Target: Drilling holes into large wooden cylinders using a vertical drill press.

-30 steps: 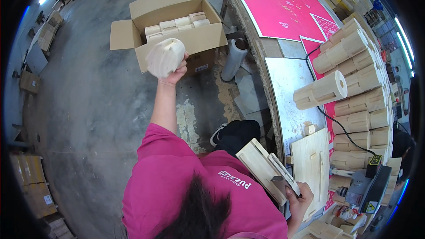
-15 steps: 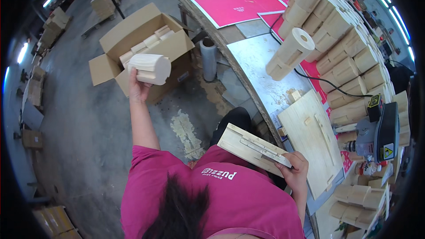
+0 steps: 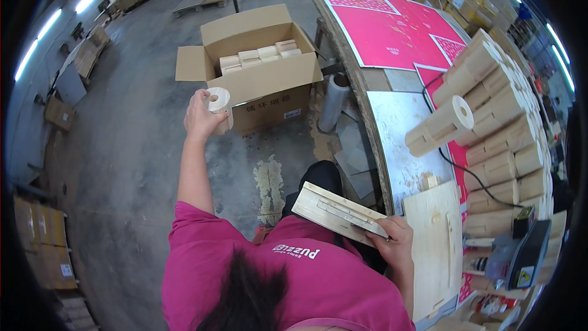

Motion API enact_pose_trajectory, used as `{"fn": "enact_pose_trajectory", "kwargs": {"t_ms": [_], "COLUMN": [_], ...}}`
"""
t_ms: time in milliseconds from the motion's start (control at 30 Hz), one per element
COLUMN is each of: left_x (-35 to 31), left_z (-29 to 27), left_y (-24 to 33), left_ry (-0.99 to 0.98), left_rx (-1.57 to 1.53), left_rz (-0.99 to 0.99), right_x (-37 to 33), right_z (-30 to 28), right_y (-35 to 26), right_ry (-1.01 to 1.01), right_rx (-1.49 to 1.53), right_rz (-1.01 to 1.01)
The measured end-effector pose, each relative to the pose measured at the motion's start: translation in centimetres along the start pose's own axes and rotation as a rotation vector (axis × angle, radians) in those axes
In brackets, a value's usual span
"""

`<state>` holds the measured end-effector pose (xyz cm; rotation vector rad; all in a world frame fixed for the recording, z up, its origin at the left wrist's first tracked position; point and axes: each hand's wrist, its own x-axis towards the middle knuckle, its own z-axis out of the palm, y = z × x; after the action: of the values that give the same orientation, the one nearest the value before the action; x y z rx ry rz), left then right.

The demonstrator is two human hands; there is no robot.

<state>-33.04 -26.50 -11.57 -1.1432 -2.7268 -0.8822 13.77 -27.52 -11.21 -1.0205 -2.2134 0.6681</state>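
Note:
My left hand [image 3: 203, 116] is wrapped round a short pale wooden cylinder [image 3: 223, 124] and holds it up in front of the cardboard box [image 3: 278, 89]. The cylinder's round end, with a hole in its middle, faces up toward me. My right hand [image 3: 395, 240] grips the right end of a narrow wooden board [image 3: 309, 199], which lies slantwise over my lap. Along the board runs a thin metal strip [image 3: 343, 213], its near end by my right fingers. I cannot tell whether the strip is fixed to the board. Several wooden pieces [image 3: 250, 56] lie inside the open box.
At right stands a workbench with pink printed sheets [image 3: 380, 34], a metal plate [image 3: 392, 122] and a wooden panel [image 3: 432, 251]. One holed cylinder [image 3: 438, 127] rests there beside stacked cylinders [image 3: 508, 116], a black cable [image 3: 468, 175] and a machine [image 3: 520, 257]. A wrapped roll [image 3: 334, 103] stands beside the box.
My left hand has turned the cylinder, so its holed end now shows instead of its side. The view has swung left, shifting the box and bench rightward. My right hand keeps its hold.

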Motion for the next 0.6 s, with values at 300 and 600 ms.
{"fn": "enact_pose_trajectory", "kwargs": {"t_ms": [300,600], "left_x": [7.9,22.3], "left_z": [2.2,9.2], "left_y": [-0.9,-1.9], "left_ry": [0.131,0.019], "left_rx": [0.222,0.362], "left_rz": [0.02,0.154], "right_x": [5.9,17.4], "right_z": [3.0,6.7], "right_y": [2.4,4.8], "right_ry": [-0.092,-0.338], "right_rx": [0.053,0.133], "right_rz": [0.018,0.087]}}
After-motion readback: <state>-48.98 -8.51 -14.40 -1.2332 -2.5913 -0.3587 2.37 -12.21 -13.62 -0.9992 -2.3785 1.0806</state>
